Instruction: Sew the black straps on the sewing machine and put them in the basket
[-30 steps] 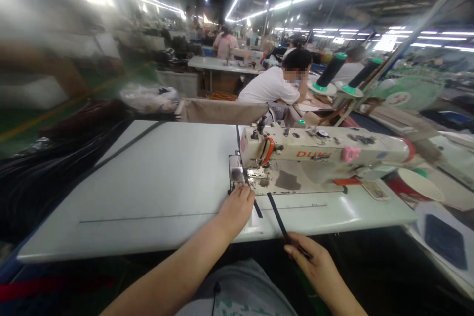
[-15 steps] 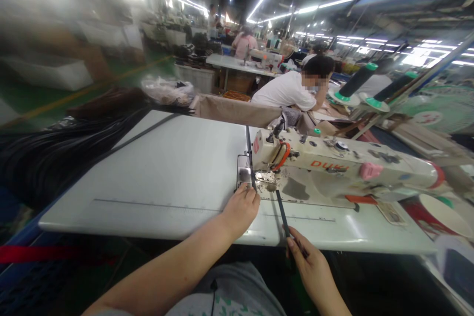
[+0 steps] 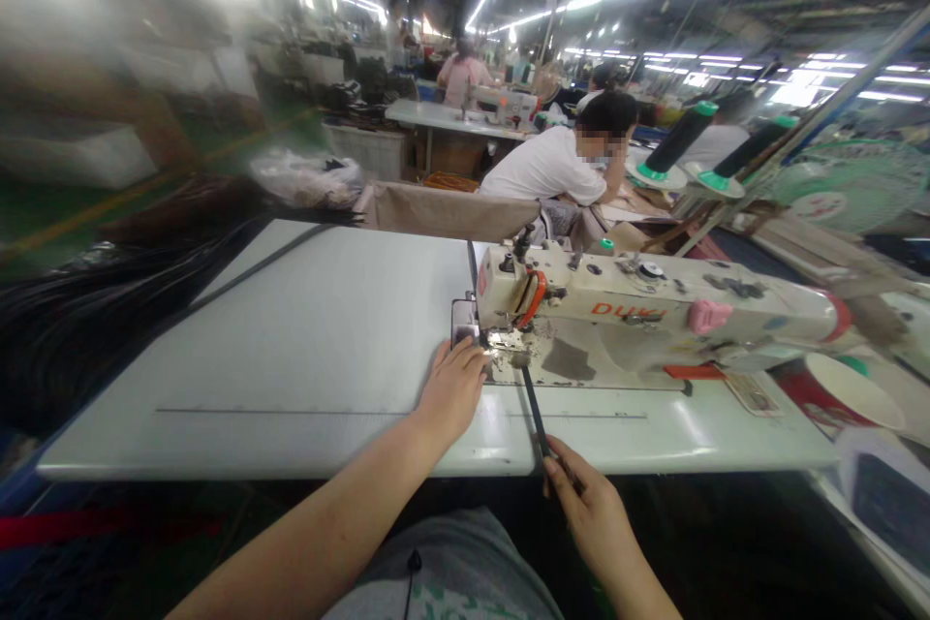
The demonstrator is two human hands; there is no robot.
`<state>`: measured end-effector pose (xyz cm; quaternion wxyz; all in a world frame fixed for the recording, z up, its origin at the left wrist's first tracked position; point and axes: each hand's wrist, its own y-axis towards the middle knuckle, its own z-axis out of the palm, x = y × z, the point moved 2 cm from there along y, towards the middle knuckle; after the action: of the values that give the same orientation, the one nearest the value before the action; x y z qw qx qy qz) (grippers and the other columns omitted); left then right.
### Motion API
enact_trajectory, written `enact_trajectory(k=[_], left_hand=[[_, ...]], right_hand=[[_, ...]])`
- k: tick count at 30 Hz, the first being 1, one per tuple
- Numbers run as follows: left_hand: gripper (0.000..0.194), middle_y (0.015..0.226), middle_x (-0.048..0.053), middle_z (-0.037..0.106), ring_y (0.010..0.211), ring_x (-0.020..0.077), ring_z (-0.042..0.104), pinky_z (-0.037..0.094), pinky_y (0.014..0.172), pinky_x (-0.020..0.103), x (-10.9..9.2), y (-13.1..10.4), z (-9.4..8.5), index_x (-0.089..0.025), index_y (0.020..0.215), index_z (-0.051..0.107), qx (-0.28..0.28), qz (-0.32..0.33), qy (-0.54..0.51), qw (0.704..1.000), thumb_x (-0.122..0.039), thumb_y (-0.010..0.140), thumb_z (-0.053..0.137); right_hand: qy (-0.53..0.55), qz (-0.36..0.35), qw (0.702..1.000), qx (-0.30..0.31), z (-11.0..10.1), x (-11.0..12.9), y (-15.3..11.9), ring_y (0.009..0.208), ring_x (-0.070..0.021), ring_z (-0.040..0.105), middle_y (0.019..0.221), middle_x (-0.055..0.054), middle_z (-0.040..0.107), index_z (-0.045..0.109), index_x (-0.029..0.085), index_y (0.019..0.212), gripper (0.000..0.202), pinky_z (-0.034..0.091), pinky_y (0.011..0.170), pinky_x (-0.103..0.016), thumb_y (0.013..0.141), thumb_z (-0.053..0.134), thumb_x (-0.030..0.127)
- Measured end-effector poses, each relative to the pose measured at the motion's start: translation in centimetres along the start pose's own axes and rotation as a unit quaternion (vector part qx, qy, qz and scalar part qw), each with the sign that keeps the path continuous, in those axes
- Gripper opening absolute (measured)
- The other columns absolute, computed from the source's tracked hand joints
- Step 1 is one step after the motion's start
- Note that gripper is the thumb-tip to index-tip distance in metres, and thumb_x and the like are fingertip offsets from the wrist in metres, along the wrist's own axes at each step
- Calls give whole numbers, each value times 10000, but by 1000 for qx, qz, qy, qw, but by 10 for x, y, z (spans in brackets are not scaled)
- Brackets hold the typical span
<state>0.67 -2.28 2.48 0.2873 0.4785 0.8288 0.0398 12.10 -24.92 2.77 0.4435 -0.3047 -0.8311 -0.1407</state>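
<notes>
My left hand (image 3: 451, 389) lies palm down on the pale sewing table (image 3: 312, 329), its fingers stretched out and fingertips beside the needle plate of the sewing machine (image 3: 639, 300). A narrow dark strip (image 3: 472, 262) runs down past the left end of the machine head toward those fingertips; whether they touch it I cannot tell. At the table's front edge, my right hand (image 3: 588, 499) pinches a dark strap (image 3: 534, 402) between thumb and fingers. The strap slants up from that hand to the machine bed, right of the needle area. Part of it is hidden in the right palm.
A pile of long dark straps (image 3: 94, 310) hangs over the table's left side, one strap lying across the corner. Behind stands a beige fabric-lined bin (image 3: 450, 213), with a person in white (image 3: 542, 165) leaning beyond. Thread cones (image 3: 679, 140) stand at the right rear.
My left fingers have flattened and stretched out beside the needle plate, where they were more curled on the narrow strip. My right hand still holds the strap. The whole view has shifted slightly.
</notes>
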Motion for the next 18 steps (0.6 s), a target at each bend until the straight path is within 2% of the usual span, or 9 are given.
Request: enact_trajectory(k=[7, 12, 15, 18], left_hand=[[308, 1491, 70, 587, 1497, 268, 411, 227, 1277, 563, 0, 1, 1, -236, 1304, 591, 4, -7, -6, 1000, -181, 1014, 502], [250, 1397, 75, 645, 1440, 269, 476, 318, 1253, 531, 14, 4, 7, -235, 1165, 650, -19, -18, -65, 998, -149, 958, 539], [292, 1380, 113, 640, 1424, 288, 483, 372, 1225, 503, 31, 19, 10, -200, 1187, 657, -25, -41, -84, 995, -144, 915, 565], [383, 1444, 155, 591, 1439, 324, 455, 356, 1220, 531, 48, 46, 11, -159, 1301, 629, 13, -63, -65, 996, -182, 926, 559]], right_hand=[[15, -3, 1000, 3, 3, 10, 1, 649, -209, 665, 670, -42, 705, 750, 121, 1233, 613, 573, 715, -313, 940, 546, 619], [17, -3, 1000, 8, 8, 15, 3, 673, -216, 669, 699, -56, 714, 740, 115, 1245, 601, 566, 718, -314, 956, 522, 596], [9, -8, 1000, 23, 14, 19, 4, 702, -216, 673, 728, -60, 723, 695, 111, 1319, 593, 563, 767, -318, 978, 503, 556], [-6, -18, 999, 44, 22, 28, 9, 710, -199, 673, 767, -39, 729, 572, 163, 1473, 579, 552, 784, -301, 999, 481, 483]])
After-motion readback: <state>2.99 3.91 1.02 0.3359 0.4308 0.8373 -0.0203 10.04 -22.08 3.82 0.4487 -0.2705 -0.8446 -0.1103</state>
